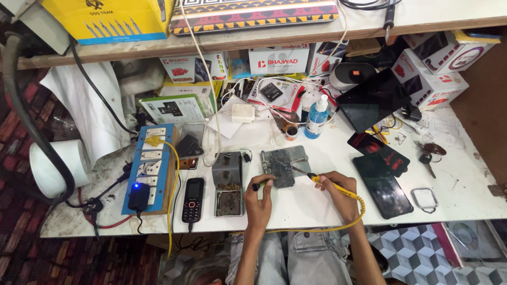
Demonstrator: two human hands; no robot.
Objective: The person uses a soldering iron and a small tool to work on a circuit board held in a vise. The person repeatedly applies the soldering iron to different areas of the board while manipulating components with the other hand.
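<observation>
My right hand [338,192] holds a yellow-handled soldering iron [322,182], its thin tip reaching left over a small grey circuit board [281,168]. The board is clamped in a metal holder [301,154] on the white table. A yellow cord runs from the iron around my wrist and off the front edge. My left hand [260,200] is closed on a small thin tool with a yellow-green end [257,185] beside the board's lower left corner.
A metal iron stand [228,184] and a black keypad phone [193,199] lie left of my hands. A blue power strip [150,166] sits farther left. Dark phones [383,184], a spray bottle [317,117], keys [429,153] and stacked boxes crowd the right and back.
</observation>
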